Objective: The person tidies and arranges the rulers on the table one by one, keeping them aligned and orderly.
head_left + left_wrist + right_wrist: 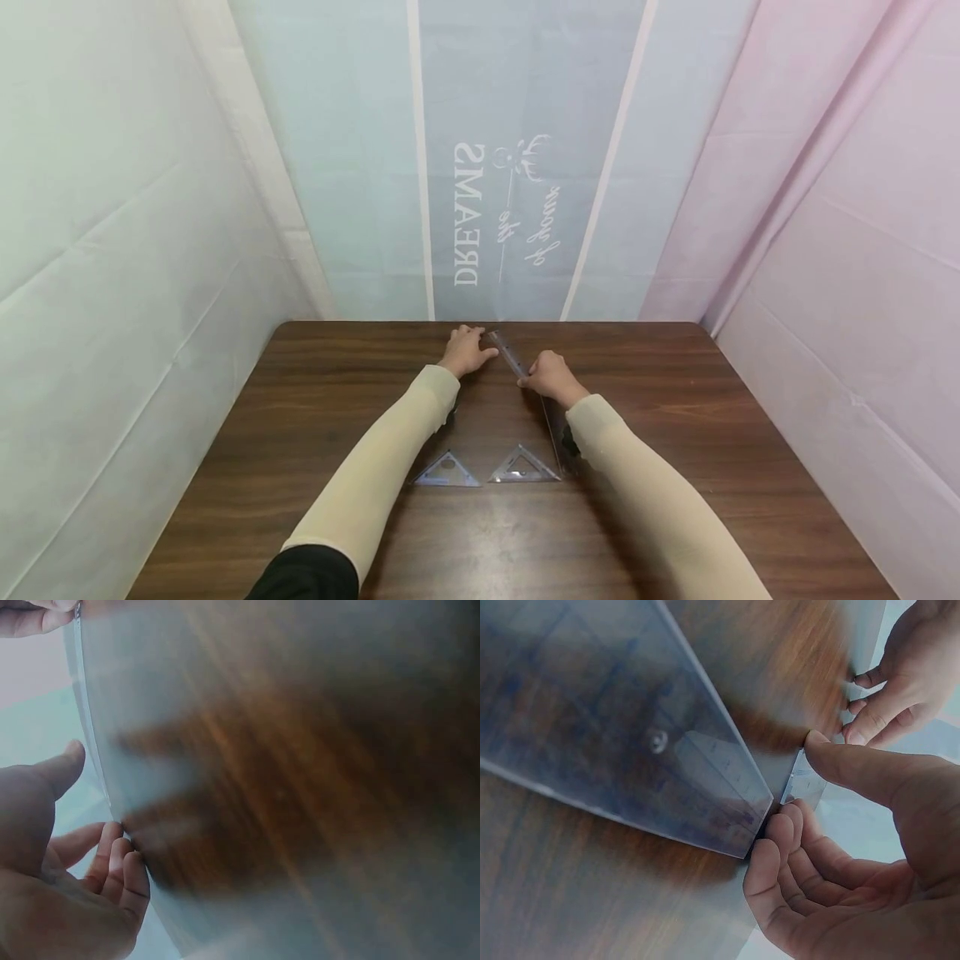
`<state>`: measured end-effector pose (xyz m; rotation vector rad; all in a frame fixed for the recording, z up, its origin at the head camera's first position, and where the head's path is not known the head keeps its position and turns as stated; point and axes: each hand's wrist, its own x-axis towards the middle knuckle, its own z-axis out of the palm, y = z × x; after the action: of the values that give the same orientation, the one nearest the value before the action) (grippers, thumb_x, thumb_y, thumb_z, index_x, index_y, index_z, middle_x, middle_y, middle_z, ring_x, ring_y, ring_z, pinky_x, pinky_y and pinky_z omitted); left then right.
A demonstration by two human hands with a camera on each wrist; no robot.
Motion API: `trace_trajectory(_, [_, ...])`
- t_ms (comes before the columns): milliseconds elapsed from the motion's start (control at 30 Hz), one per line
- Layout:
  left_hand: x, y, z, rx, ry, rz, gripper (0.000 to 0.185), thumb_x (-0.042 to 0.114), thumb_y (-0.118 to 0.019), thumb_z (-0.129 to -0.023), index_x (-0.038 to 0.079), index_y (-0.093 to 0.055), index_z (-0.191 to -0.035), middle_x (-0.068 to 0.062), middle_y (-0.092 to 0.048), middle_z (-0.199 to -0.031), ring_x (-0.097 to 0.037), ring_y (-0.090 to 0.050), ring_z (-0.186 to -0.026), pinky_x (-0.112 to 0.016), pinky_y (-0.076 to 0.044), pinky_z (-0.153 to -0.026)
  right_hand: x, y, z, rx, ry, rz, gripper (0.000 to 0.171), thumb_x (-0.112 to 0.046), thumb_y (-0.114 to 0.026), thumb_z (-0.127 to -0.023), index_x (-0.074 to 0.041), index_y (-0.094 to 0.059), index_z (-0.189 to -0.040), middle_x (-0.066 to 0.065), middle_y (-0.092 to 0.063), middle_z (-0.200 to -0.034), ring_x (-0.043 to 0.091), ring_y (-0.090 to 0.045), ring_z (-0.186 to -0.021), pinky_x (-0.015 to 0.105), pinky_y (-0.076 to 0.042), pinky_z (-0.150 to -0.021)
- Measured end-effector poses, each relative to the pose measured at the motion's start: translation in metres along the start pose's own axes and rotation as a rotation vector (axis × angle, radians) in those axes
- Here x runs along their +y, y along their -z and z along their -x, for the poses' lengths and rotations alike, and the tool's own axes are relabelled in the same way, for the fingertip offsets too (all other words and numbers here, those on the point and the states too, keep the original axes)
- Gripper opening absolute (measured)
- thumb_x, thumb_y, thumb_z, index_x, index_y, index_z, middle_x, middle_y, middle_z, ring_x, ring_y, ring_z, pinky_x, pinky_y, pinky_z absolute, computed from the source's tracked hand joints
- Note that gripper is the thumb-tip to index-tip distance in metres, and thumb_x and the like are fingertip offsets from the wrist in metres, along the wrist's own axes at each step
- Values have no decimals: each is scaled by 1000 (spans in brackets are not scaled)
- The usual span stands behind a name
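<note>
A long clear ruler [510, 356] lies slanted on the dark wooden table [712, 400] near its far edge. My right hand [550, 377] grips it around the middle. In the right wrist view the thumb and curled fingers [780, 847] pinch the ruler [804, 782], and its broad clear blade [630, 727] fills the upper left. My left hand [465, 350] rests at the ruler's far end. In the left wrist view the left hand's fingertips [124, 851] touch the ruler's thin edge [94, 750], with the thumb held apart.
Two small clear set squares [446, 472] [525, 465] lie side by side on the table between my forearms. Pale fabric walls close in on the left, back and right, and the back panel [510, 200] carries printed lettering.
</note>
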<state>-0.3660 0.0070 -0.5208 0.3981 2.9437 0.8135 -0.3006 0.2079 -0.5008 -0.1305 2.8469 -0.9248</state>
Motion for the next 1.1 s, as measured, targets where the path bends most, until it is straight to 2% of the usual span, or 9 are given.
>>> trace_trajectory(133, [0,1,0,-26,4,-12,69,42,-66,-108,4,-46,-162,-21,-46,-156,-35,-43,-136,-47,-41,-116,0,0,1,1,4,3,61,-14,-83,-95,-15,-43,-49,-7,-29,-46,9,-24,-46,26,-29,-47])
trace_trajectory(500, [-2,-1,-3,-34,12,12,65,40,-66,-108,9,-47,-162,-21,-45,-156,-35,-40,-135,-47,-38,-114,-1,-1,2,22,6,20,58,-13,-83,-95,-15,-47,-50,-6,-37,-45,10,-32,-44,26,-33,-48])
trace_trajectory(667, [-7,-4,-7,-31,13,53,61,36,-68,-108,9,-50,-160,-21,-46,-155,-37,-41,-136,-49,-38,-115,-1,-4,2,34,6,21,53,-14,-84,-94,-12,-54,-50,-4,-45,-45,11,-39,-45,26,-38,-49])
trace_trajectory(900, [-12,-4,-6,-12,15,128,57,35,-67,-108,8,-54,-156,-20,-48,-154,-38,-41,-137,-50,-37,-116,-2,-6,1,34,-2,31,40,-16,-84,-94,-1,-69,-60,-3,-53,-48,12,-45,-47,27,-42,-51])
trace_trajectory(1100, [-9,0,-5,-15,54,214,52,33,-68,-108,6,-55,-150,-17,-53,-146,-36,-43,-137,-49,-38,-116,-3,-2,3,15,-26,14,43,-15,-82,-95,-4,-65,-57,-2,-54,-48,11,-42,-46,27,-39,-50])
